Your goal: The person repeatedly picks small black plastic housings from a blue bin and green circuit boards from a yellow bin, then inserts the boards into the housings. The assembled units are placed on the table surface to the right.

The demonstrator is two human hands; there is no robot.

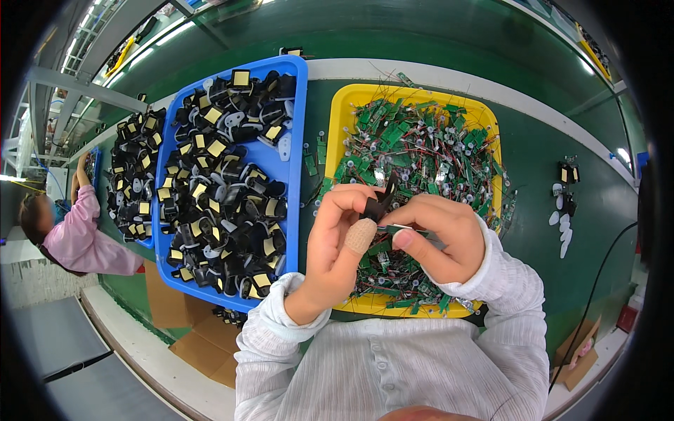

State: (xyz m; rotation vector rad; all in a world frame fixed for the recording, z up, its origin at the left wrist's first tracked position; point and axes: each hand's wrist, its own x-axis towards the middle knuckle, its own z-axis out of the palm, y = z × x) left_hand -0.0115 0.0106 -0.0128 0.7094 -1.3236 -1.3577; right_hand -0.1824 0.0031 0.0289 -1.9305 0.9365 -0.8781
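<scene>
My left hand (pixel 333 242) is closed on a small black plastic housing (pixel 379 203), held above the yellow tray's near left part. A tan wrap covers the left thumb. My right hand (pixel 439 235) meets it from the right, its thumb and index finger pinching a small thin piece (pixel 401 226) with a pale edge, seen nearly edge-on; it looks like a circuit board. Under both hands stands the yellow tray (pixel 337 112), heaped with green circuit boards (pixel 393 133) that carry thin wires and small round clear parts.
Left of the yellow tray, a blue tray (pixel 298 140) holds many black housings with pale yellow pads. White and black pieces (pixel 564 221) lie on the green table at right. A cable (pixel 600 274) runs nearby. Cardboard boxes (pixel 203 344) sit below left. A person in pink (pixel 91 228) works at far left.
</scene>
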